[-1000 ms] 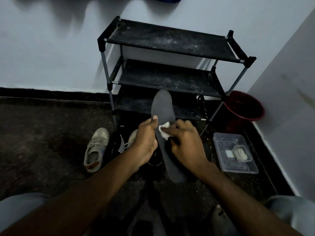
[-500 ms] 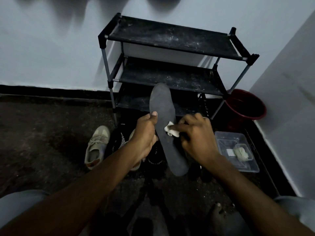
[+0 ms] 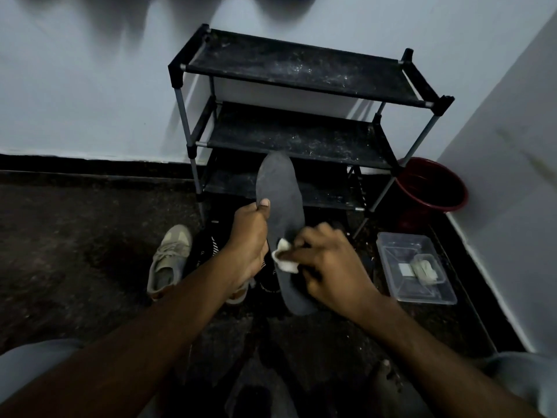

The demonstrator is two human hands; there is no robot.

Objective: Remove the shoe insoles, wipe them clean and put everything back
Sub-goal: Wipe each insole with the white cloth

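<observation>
Right hand (image 3: pixel 334 267) pinching wipe (image 3: pixel 284 260) slid down insole (image 3: pixel 281 188) gripped by left hand (image 3: pixel 248 239), shoe rack (image 3: pixel 295 67) behind

We see a dark grey insole (image 3: pixel 280 188) held nearly upright in front of the shoe rack (image 3: pixel 289 67), toe end up. A small white wipe (image 3: pixel 284 260) presses on its middle. A beige shoe (image 3: pixel 171 260) lies left of the rack's foot.

1. Shoe rack (image 3: pixel 301 137) on floor (image 3: pixel 75 236), against back wall (image 3: pixel 90 86).
2. Bucket (image 3: pixel 431 191) just R of rack, in floor's back-R corner.
3. Container (image 3: pixel 394 251) on floor in front of bucket, near R edge.
4. Shoe (image 3: pixel 170 260) on floor, front-L of rack.
5. Insole (image 3: pixel 281 203) in front of rack, btwn shoe & container; cloth (image 3: pixel 284 260) on it.
</observation>
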